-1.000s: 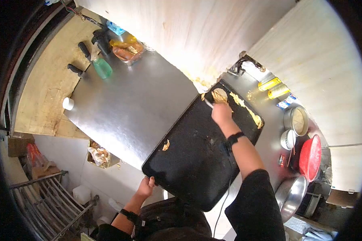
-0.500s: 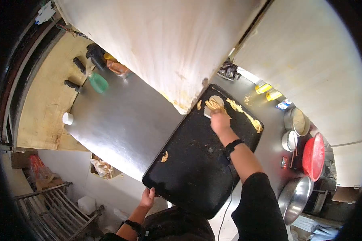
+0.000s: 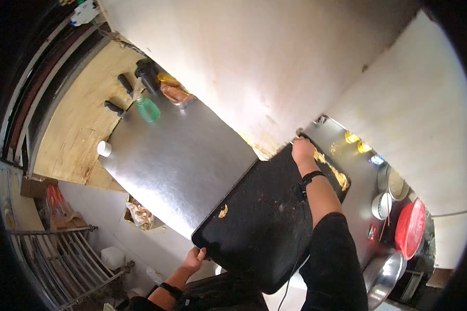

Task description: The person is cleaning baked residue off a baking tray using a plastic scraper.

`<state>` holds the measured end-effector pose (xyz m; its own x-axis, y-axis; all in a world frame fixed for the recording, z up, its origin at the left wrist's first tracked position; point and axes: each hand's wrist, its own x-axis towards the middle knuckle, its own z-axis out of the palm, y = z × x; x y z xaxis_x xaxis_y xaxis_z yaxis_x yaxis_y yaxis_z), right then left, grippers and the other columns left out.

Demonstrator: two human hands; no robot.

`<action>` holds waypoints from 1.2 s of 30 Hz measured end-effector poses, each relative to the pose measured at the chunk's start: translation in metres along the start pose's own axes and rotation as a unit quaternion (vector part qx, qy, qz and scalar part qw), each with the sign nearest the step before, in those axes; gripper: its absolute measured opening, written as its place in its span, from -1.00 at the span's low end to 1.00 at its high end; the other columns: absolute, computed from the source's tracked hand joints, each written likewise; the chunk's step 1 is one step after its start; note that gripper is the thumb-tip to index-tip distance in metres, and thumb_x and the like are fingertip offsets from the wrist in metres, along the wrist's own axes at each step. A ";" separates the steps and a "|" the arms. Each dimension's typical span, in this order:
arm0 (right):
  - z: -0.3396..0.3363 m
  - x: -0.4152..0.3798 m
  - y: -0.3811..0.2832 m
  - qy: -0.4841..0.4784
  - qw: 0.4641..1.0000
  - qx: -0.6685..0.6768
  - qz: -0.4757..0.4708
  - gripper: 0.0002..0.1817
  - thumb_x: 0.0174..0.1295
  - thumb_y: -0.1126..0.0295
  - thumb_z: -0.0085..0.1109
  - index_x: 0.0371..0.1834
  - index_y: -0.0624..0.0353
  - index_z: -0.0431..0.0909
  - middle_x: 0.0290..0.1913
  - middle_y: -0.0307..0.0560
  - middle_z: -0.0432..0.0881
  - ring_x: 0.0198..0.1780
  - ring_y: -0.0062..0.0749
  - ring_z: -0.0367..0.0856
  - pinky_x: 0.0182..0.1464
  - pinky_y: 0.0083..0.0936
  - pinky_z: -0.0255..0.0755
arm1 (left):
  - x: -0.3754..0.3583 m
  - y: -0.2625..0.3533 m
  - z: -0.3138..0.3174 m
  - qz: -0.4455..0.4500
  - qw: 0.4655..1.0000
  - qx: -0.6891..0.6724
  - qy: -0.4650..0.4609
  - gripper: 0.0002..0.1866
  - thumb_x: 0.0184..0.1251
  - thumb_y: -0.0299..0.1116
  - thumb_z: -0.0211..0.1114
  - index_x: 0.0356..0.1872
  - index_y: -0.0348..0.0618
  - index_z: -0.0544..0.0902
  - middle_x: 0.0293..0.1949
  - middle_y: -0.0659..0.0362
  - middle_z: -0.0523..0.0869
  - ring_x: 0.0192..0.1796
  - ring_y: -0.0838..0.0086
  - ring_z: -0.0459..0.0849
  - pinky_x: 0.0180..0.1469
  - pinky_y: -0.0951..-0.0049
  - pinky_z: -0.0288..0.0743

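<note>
A large black baking tray (image 3: 262, 223) lies at an angle on the steel counter. My left hand (image 3: 194, 260) grips its near left corner, thumb on top of the rim. At the tray's far end, my right hand (image 3: 303, 151) is closed on a white scraper, which it almost entirely hides. Yellowish dough-like scraps (image 3: 338, 176) run along the tray's right edge, beside my right hand. One small scrap (image 3: 223, 211) sits near the left edge. A dark cable trails from my right wristband across the tray.
White panels (image 3: 233, 62) overhang the tray's far end. On the steel counter (image 3: 176, 160) stand a green spray bottle (image 3: 148, 110) and a white cap (image 3: 104, 149). To the right are a red basin (image 3: 410, 229), a white bowl (image 3: 382, 206) and a steel bowl (image 3: 385, 280).
My right hand has moved with the scraper to the tray's far end. The yellowish pile by the scraper is out of sight now. My left hand keeps its hold; the view has shifted.
</note>
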<state>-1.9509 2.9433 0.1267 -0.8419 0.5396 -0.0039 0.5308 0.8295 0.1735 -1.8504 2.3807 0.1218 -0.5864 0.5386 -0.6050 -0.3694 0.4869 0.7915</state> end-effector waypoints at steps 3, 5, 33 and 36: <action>0.004 0.013 0.007 0.058 0.994 0.067 0.067 -0.82 0.20 0.42 0.11 -0.28 0.14 0.73 -0.16 -0.03 0.67 -0.04 -0.13 0.66 -0.07 -0.24 0.61 | 0.002 0.000 -0.004 0.036 0.999 -0.004 -0.023 -0.40 0.54 0.08 -0.06 -0.38 -0.38 0.55 -0.45 0.00 0.68 -0.26 0.27 0.69 -0.16 0.23 0.53; 0.010 0.014 0.013 0.019 0.999 0.028 0.027 -0.81 0.19 0.43 0.11 -0.27 0.12 0.73 -0.13 -0.01 0.67 -0.03 -0.11 0.66 -0.06 -0.24 0.60 | 0.002 -0.003 -0.010 0.011 0.998 0.055 -0.025 -0.41 0.55 0.07 -0.07 -0.32 -0.38 0.55 -0.43 -0.01 0.68 -0.27 0.27 0.69 -0.16 0.23 0.54; -0.075 -0.324 -0.156 -0.090 0.942 0.051 -0.320 -0.62 0.09 0.36 0.09 -0.02 0.27 0.56 -0.14 -0.03 0.53 -0.14 -0.19 0.55 -0.29 -0.30 0.55 | 0.002 0.002 -0.014 0.020 0.996 0.080 -0.041 -0.42 0.57 -0.07 -0.07 -0.45 -0.37 0.67 -0.40 -0.05 0.73 -0.23 0.20 0.68 -0.05 0.25 0.50; -0.065 -0.361 -0.194 0.007 0.930 0.144 -0.339 -0.65 0.03 0.36 0.11 -0.11 0.29 0.59 -0.18 -0.01 0.56 -0.15 -0.19 0.57 -0.26 -0.35 0.58 | 0.011 -0.021 -0.016 0.022 0.994 0.088 -0.065 -0.42 0.57 -0.07 -0.10 -0.43 -0.36 0.68 -0.39 -0.03 0.74 -0.23 0.21 0.68 -0.05 0.25 0.50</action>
<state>-1.7561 2.5778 0.1585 -0.9926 -0.1213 -0.0023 -0.1199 0.9835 -0.1355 -1.8604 2.3655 0.1000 -0.4963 0.6416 -0.5848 -0.2061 0.5673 0.7973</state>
